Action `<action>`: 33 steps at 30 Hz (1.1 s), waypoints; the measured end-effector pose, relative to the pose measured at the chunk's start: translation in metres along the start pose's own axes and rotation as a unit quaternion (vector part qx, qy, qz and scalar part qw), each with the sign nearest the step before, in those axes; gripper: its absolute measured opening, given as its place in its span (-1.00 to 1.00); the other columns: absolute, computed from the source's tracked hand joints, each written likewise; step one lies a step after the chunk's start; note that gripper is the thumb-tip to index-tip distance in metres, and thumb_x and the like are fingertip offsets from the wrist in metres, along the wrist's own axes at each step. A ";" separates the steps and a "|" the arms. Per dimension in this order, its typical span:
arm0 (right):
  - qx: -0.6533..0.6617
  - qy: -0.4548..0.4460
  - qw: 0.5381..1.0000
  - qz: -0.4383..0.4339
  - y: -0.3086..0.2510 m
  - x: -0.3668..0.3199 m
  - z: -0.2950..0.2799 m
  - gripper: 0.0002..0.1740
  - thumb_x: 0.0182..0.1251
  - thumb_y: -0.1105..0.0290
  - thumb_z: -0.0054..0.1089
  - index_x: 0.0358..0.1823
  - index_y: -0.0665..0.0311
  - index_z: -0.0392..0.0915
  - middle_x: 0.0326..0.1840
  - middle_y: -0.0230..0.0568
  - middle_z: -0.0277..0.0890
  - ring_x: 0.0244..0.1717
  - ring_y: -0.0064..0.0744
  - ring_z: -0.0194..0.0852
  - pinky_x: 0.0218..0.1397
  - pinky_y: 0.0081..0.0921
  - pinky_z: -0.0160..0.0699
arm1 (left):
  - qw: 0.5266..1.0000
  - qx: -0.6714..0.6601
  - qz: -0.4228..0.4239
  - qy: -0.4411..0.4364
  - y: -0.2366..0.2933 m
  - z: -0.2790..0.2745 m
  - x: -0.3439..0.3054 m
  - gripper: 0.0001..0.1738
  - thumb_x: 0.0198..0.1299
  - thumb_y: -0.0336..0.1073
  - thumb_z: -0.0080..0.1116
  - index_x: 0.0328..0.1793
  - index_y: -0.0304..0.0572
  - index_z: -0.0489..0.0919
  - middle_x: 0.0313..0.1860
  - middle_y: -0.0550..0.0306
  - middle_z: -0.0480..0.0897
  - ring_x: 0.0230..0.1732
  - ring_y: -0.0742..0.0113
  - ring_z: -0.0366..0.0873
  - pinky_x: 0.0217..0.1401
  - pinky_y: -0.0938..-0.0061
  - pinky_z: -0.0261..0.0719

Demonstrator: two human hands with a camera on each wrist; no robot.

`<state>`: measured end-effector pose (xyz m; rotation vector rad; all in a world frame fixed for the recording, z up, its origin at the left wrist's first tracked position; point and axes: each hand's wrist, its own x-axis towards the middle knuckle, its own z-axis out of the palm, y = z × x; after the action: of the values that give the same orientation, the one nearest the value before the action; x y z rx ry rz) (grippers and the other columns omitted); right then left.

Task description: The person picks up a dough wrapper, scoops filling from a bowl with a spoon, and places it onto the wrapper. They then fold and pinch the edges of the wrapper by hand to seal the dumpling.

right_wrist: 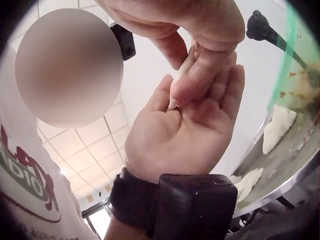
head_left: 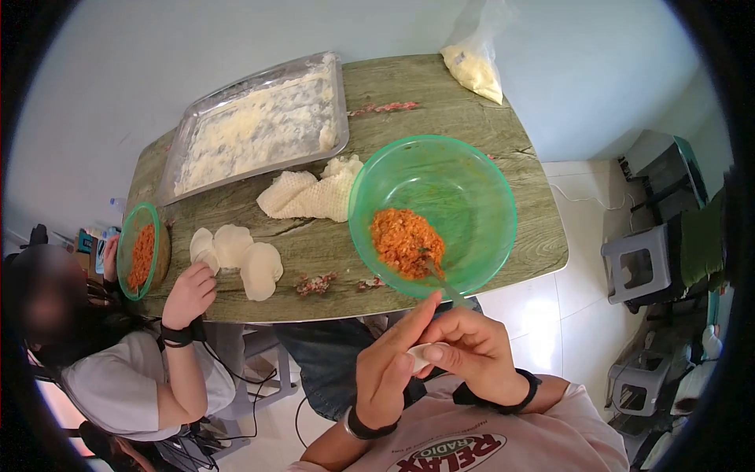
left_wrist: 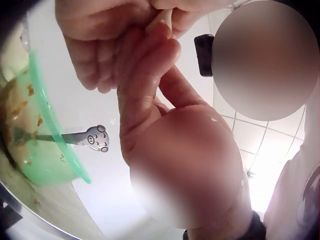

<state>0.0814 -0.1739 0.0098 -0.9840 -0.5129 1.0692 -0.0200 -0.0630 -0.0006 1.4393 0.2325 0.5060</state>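
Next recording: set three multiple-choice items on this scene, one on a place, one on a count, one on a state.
1. Where does the spoon rest? A in the large green bowl; B in a mug; C in a sink.
2. How many green bowls are in view? A one; B two; C four.
3. What are the wearer's hands doing? A lying flat; B pinching a dumpling; C stirring.

1 A: its handle sticks out over the rim.
2 B: the large one, plus a small bowl at the far left.
3 B: the left hand and the right hand curl their fingers round it.
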 end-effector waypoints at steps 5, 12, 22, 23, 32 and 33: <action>-0.136 0.017 0.986 -0.092 0.005 0.004 -0.001 -0.87 0.34 0.53 0.09 -0.12 0.36 0.50 -0.12 -0.27 0.42 -0.19 -0.56 0.49 -0.20 -0.67 0.53 | 0.999 0.024 0.002 0.022 -0.002 0.000 -0.003 -0.41 0.40 -0.11 -0.29 0.32 -0.53 0.31 0.28 -0.22 0.42 0.23 0.17 0.44 0.28 0.40 0.31; -0.170 0.045 0.979 -0.102 0.000 0.004 -0.002 -0.70 0.27 0.51 0.18 0.03 0.34 0.45 -0.06 -0.28 0.38 -0.31 -0.63 0.38 -0.27 -0.72 0.39 | 0.986 -0.051 -0.126 0.095 -0.001 -0.012 -0.011 -0.38 0.42 -0.02 -0.31 0.14 -0.54 0.47 0.03 -0.22 0.60 0.04 0.17 0.57 0.08 0.41 0.48; 0.187 0.015 0.981 0.040 0.006 0.012 0.022 -0.38 0.20 0.24 0.18 0.25 0.38 0.27 0.11 -0.15 0.38 -0.02 -0.50 0.40 -0.24 -0.77 0.40 | 0.816 -0.531 -0.215 0.071 -0.003 0.006 -0.015 -0.32 0.38 0.16 -0.42 0.18 -0.33 0.42 0.08 -0.40 0.51 -0.16 0.03 0.63 -0.04 0.30 0.55; 0.168 0.029 0.984 0.050 0.008 0.014 0.023 -0.42 0.23 0.24 0.08 0.21 0.44 0.30 0.13 -0.05 0.40 0.06 -0.42 0.43 -0.19 -0.75 0.46 | 0.833 -0.512 -0.203 0.047 -0.009 0.008 -0.017 -0.32 0.37 0.14 -0.41 0.19 -0.35 0.41 0.07 -0.40 0.52 -0.21 0.04 0.63 -0.10 0.30 0.55; 0.232 -0.022 0.967 0.099 0.009 0.018 0.019 -0.54 0.26 0.30 0.03 0.08 0.52 0.40 0.09 0.10 0.46 0.10 -0.32 0.46 0.09 -0.56 0.47 | 0.918 -0.330 -0.212 0.066 -0.001 0.011 -0.016 -0.34 0.38 0.05 -0.40 0.16 -0.49 0.40 0.03 -0.45 0.52 -0.36 0.03 0.61 -0.29 0.35 0.56; 0.232 -0.022 0.967 0.100 0.009 0.019 0.018 -0.54 0.26 0.30 0.03 0.08 0.52 0.40 0.09 0.10 0.46 0.10 -0.32 0.46 0.09 -0.56 0.47 | 0.925 -0.316 -0.197 0.070 0.001 0.012 -0.014 -0.34 0.39 0.03 -0.40 0.16 -0.52 0.39 0.03 -0.46 0.52 -0.35 0.02 0.61 -0.29 0.34 0.56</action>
<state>0.0710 -0.1483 0.0094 -0.6048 -0.1823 1.3194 -0.0268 -0.0797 -0.0005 0.6982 0.4203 0.3073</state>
